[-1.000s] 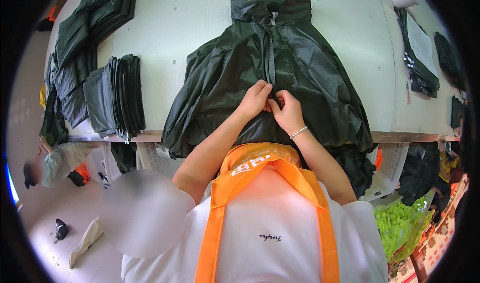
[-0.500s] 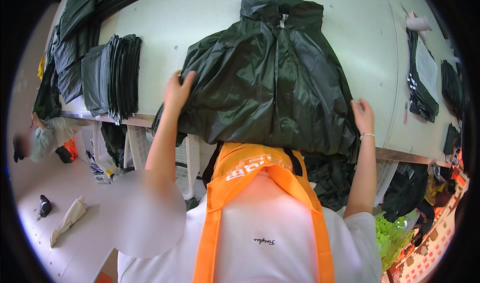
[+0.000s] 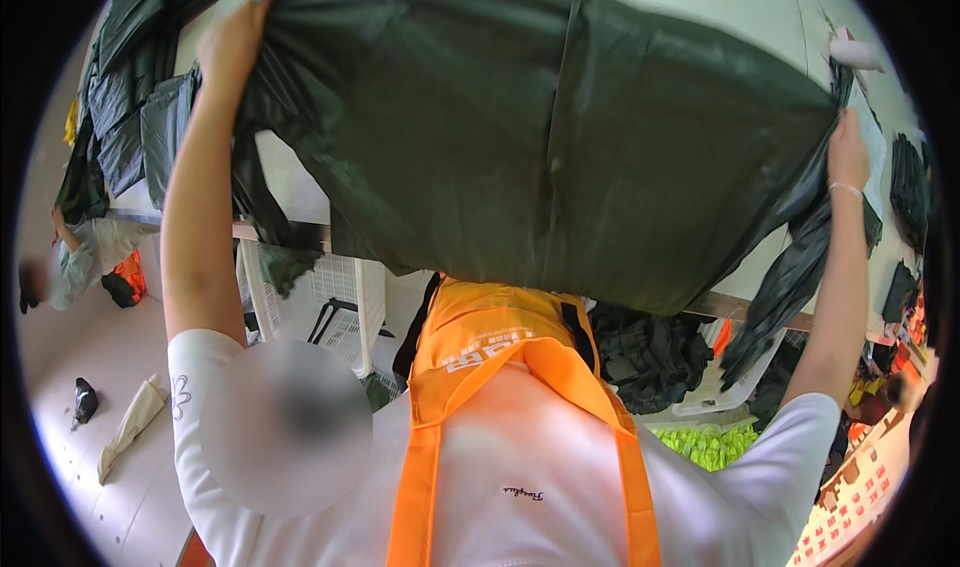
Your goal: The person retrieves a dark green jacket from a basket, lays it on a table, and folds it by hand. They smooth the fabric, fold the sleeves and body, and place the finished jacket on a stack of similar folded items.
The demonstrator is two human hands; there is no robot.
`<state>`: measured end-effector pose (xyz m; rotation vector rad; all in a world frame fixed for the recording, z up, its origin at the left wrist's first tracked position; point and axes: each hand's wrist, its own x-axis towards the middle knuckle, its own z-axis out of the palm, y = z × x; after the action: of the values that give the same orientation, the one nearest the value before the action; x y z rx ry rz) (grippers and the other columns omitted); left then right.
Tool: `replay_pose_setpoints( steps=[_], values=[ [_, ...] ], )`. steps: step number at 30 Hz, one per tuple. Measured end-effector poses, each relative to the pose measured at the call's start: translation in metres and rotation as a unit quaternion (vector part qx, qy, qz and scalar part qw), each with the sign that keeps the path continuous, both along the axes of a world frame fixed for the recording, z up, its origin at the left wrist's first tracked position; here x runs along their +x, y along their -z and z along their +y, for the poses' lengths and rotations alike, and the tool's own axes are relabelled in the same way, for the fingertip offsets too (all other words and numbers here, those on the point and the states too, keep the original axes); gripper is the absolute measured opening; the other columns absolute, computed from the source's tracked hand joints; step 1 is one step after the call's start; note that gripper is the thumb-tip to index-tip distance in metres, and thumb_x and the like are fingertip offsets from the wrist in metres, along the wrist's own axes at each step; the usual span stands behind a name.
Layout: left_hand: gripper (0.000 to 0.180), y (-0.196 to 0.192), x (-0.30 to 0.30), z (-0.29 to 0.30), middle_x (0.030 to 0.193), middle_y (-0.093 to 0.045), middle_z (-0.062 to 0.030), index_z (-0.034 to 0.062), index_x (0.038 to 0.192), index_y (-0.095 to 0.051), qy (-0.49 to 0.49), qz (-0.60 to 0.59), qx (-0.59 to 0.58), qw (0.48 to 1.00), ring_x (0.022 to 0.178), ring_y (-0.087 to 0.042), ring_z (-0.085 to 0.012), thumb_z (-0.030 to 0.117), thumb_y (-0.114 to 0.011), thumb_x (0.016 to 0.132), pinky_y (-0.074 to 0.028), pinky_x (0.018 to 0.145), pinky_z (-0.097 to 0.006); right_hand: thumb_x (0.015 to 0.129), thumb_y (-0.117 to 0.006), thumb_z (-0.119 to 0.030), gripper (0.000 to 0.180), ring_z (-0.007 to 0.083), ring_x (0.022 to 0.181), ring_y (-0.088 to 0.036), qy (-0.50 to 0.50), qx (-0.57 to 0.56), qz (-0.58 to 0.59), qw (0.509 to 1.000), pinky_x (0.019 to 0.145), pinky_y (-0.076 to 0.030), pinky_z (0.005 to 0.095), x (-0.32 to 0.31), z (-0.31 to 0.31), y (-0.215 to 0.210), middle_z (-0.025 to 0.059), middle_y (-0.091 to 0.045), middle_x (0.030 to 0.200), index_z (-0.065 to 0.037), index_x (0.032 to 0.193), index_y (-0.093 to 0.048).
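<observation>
A dark green rain jacket [image 3: 480, 137] is stretched wide between my two hands, raised over the near part of the table. My left hand [image 3: 235, 42] is closed on its upper left side. On the opposite side my right hand [image 3: 848, 149] grips the fabric near the table's right part. Both sleeves dangle below my hands, the right one [image 3: 780, 287] over the table's front edge. The jacket's lower edge reaches close to my orange apron [image 3: 500, 337]. Its collar is not in view.
Folded dark garments [image 3: 165, 132] lie at the table's left, with more dark garments [image 3: 908, 182] at the right beside a white roll [image 3: 858, 53]. Under the table stand white plastic baskets [image 3: 370, 297] and a dark fabric heap [image 3: 650, 357]. Another person's sleeve [image 3: 85, 267] shows far left.
Both hands have closed on the jacket, moved up and spread apart. The jacket has gone from lying on the table to being lifted and pulled wide.
</observation>
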<state>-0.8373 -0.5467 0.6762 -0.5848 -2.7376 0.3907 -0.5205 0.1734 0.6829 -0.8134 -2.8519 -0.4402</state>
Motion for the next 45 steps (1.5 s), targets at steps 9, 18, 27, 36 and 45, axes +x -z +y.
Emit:
replay_pose_setpoints(
  steps=[9, 18, 27, 36, 45],
  values=[
    [0.057, 0.023, 0.034, 0.096, 0.128, -0.048, -0.0236, 0.014, 0.135, -0.041, 0.025, 0.127, 0.248, 0.96, 0.123, -0.043, -0.0321, 0.032, -0.061, 0.084, -0.032, 0.102, -0.04, 0.091, -0.044, -0.045, 0.057, 0.0393, 0.116, -0.049, -0.114, -0.056, 0.173, 0.977, 0.098, -0.038, 0.0441, -0.064, -0.007, 0.04, 0.0255, -0.052, 0.124, 0.002, 0.124, -0.05],
    [0.073, 0.131, 0.22, 0.059, 0.149, -0.028, -0.0064, 0.0162, 0.141, -0.034, 0.023, -0.17, 0.111, 0.979, 0.136, -0.027, -0.0276, 0.057, -0.053, 0.083, -0.017, 0.103, -0.063, 0.088, -0.051, -0.047, 0.067, 0.0351, 0.139, -0.017, -0.118, -0.22, -0.027, 0.968, 0.108, -0.015, 0.0566, 0.1, -0.249, 0.142, 0.0113, -0.019, 0.152, -0.021, 0.145, -0.027],
    [0.05, 0.093, 0.203, 0.146, 0.107, -0.061, -0.0114, 0.007, 0.103, -0.062, 0.007, -0.297, 0.25, 0.921, 0.099, -0.058, -0.029, 0.052, -0.059, 0.08, -0.044, 0.084, -0.044, 0.081, -0.064, -0.033, 0.03, 0.0325, 0.1, -0.053, -0.199, -0.304, 0.084, 0.928, 0.086, -0.041, 0.0449, 0.025, -0.295, 0.109, 0.0151, -0.058, 0.102, -0.006, 0.093, -0.062],
    [0.047, 0.117, 0.269, 0.203, 0.068, -0.064, -0.0179, -0.0021, 0.067, -0.064, 0.035, -0.477, 0.219, 0.851, 0.068, -0.066, -0.028, 0.043, -0.064, 0.079, -0.05, 0.06, -0.035, 0.075, -0.069, -0.005, 0.014, 0.0232, 0.063, -0.063, -0.004, -0.582, 0.246, 0.775, 0.059, -0.049, 0.0302, 0.064, -0.415, 0.123, 0.0148, -0.063, 0.077, 0.003, 0.086, -0.065],
    [0.036, 0.116, 0.273, 0.19, 0.059, -0.054, -0.0031, 0.0015, 0.069, -0.054, -0.015, -0.649, 0.465, 0.602, 0.051, -0.048, -0.009, 0.029, -0.052, 0.093, -0.04, 0.049, -0.025, 0.074, -0.072, -0.006, 0.018, 0.0157, 0.06, -0.06, 0.001, -0.605, 0.253, 0.755, 0.059, -0.049, 0.027, 0.06, -0.434, 0.114, 0.0115, -0.065, 0.077, 0.005, 0.085, -0.064]
  ],
)
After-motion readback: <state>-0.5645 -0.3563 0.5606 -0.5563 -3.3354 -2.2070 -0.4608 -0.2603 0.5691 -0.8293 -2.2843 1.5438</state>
